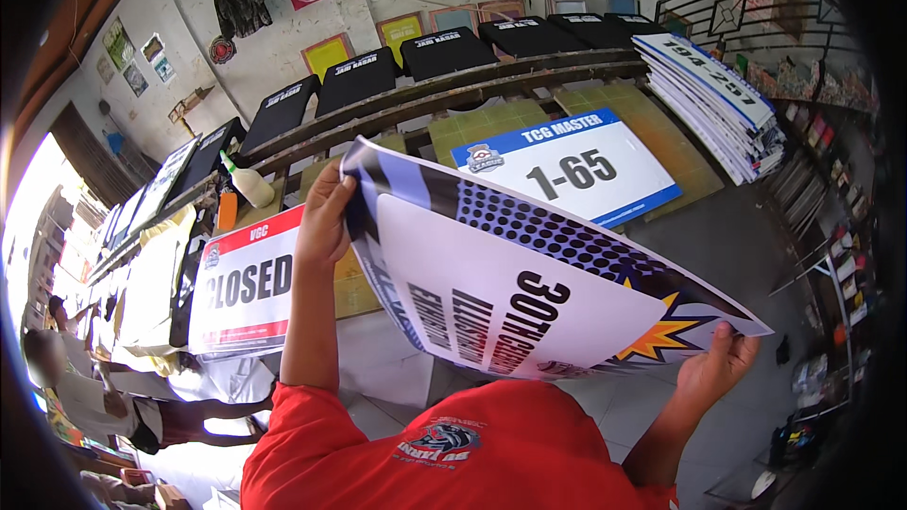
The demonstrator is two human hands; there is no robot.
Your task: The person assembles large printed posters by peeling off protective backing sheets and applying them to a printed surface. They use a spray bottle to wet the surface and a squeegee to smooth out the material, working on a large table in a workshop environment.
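Pinching with my left hand (326, 215) the left edge of a printed sheet (510, 274), held nearer than the blue-edged sign (576, 168), and with my right hand (715, 365) its right end, I should pull evenly against creases.

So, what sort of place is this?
Likely a print workshop: black printed cloths, perhaps shirts, lie in a row, printed signs are stacked at the right, and the left hand and right hand hold a large printed sheet.
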